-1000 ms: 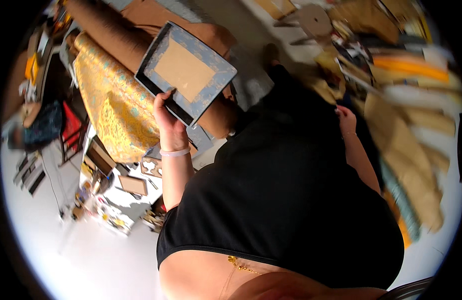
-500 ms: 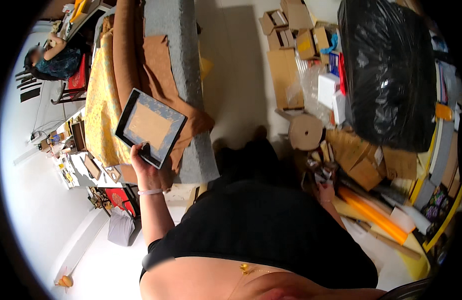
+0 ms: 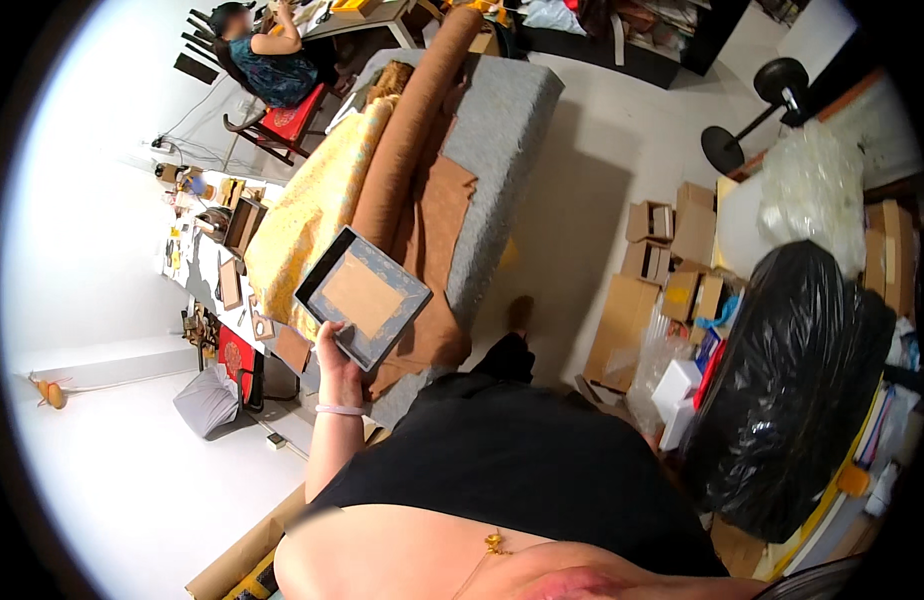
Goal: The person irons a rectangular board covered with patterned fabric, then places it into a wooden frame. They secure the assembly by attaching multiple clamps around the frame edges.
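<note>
Left hand [image 3: 338, 357] holds shallow, tan-centred, dark-grey rectangular tray [image 3: 363, 297] by near-left edge; tray extends far and right from my grip, long axis slanting far-left to near-right. Right hand [image 3: 653, 439] farther, barely showing: can't tell its state.

A shallow rectangular tray [image 3: 390, 273] with slightly rounded corners is held up in the left hand [image 3: 337, 352], which grips it by its near edge, the thumb over the rim. Its low walls are dark on the inside, most plainly along the left. The floor is mottled grey, with a plain tan rectangle [image 3: 364, 293] at its middle. The tray sits turned cornerwise, its open face toward the viewer.
</note>
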The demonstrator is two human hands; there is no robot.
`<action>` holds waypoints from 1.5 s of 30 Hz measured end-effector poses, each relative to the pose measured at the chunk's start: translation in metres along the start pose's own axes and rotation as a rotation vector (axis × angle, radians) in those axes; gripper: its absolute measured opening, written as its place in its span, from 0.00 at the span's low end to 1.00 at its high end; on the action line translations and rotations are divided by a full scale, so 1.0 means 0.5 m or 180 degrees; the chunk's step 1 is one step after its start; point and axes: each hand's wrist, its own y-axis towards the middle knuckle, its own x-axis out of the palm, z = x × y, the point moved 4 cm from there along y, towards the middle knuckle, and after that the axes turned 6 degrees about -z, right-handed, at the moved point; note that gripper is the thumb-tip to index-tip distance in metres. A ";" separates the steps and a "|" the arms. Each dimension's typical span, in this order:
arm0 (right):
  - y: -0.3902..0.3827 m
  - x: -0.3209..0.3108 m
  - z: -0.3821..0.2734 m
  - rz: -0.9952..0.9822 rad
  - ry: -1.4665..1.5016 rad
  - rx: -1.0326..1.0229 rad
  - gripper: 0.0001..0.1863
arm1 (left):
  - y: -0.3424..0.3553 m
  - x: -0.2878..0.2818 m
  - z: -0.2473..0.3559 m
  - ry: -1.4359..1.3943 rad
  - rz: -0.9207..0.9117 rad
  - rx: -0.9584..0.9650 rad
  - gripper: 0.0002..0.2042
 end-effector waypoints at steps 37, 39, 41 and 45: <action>1.601 -0.481 -1.650 -0.1105 0.2150 -0.0178 0.18 | 1.177 0.910 -0.279 0.1777 0.2128 -0.0513 0.16; 1.654 -0.363 -1.787 -0.1399 0.1229 -0.0821 0.16 | 1.181 0.886 -0.275 0.1486 0.2217 -0.0663 0.18; 1.728 -0.181 -1.883 -0.2267 0.2202 -0.1382 0.15 | 1.213 0.879 -0.288 0.1213 0.1971 -0.0637 0.19; 1.708 0.039 -2.133 -0.1765 -0.0839 -0.3095 0.26 | 1.198 0.840 -0.278 0.0748 0.1867 -0.0583 0.26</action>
